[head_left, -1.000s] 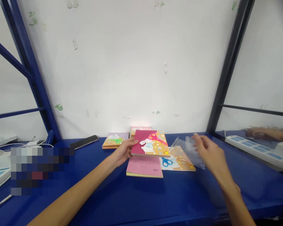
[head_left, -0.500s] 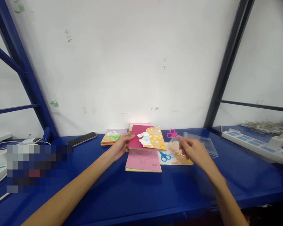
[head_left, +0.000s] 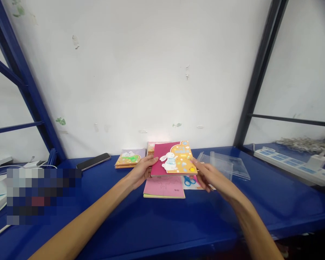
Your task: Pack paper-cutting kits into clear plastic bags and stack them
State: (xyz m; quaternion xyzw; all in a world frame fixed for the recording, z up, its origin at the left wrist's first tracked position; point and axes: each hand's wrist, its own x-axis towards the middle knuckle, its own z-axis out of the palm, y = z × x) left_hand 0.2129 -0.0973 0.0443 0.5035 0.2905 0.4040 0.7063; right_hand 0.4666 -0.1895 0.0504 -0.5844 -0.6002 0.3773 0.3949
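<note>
While your left hand point(head_left: 142, 172) closes narrowly on the left edge of a magenta-and-orange rabbit notebook point(head_left: 173, 158), your right hand point(head_left: 211, 178) curves in, partly open, with its fingertips point(head_left: 195, 163) at the notebook's right edge; this view cannot settle whether they grip the cover or only touch it. The notebook sits level with the middle of your view, between your hands, with its lower edge overlapping a pink notebook point(head_left: 164, 187) that lies directly below it on the shelf. Just right of that lower edge, blue-handled scissors point(head_left: 189, 181) lie on a printed sheet point(head_left: 196, 182), which your right hand partly hides. Farther right of the rabbit notebook, a clear plastic sleeve point(head_left: 230, 165) lies flat with its edges catching the light, just beyond your right fingers. Left of the notebook, a small orange-and-lilac booklet point(head_left: 130, 159) rests on the blue steel shelf point(head_left: 271, 213), and a further booklet point(head_left: 153, 146) peeks out directly behind the notebook. Well left of the notebook, a black smartphone point(head_left: 93, 161) lies face up, and a pixelated patch point(head_left: 43, 195) hides what lies at the lower left. Far right of the notebook, a white power strip point(head_left: 288, 169) runs along the back of the shelf.
</note>
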